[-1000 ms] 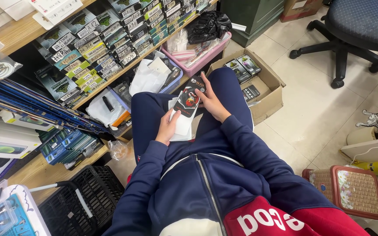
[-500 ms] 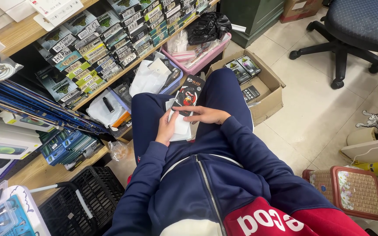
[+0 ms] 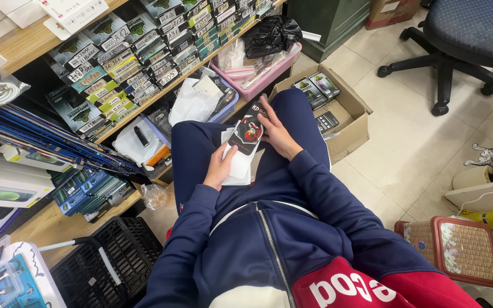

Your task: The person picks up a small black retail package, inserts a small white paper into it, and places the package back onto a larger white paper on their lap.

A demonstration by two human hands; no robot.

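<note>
Black printed package (image 3: 248,132) lies at frame centre on a white sleeve (image 3: 238,166) across the lap, so both stay steady. Left hand (image 3: 220,169) grip is closed on the sleeve's lower edge; right hand (image 3: 277,132) rests open-fingered along the package's side. Cardboard box (image 3: 346,117) and pink basket (image 3: 269,74) crowd the floor above; stocked shelf (image 3: 138,74) fills upper left.

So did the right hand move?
Yes. The right hand slid from across the dark packet toward the cardboard box, onto the packet's far edge.
</note>
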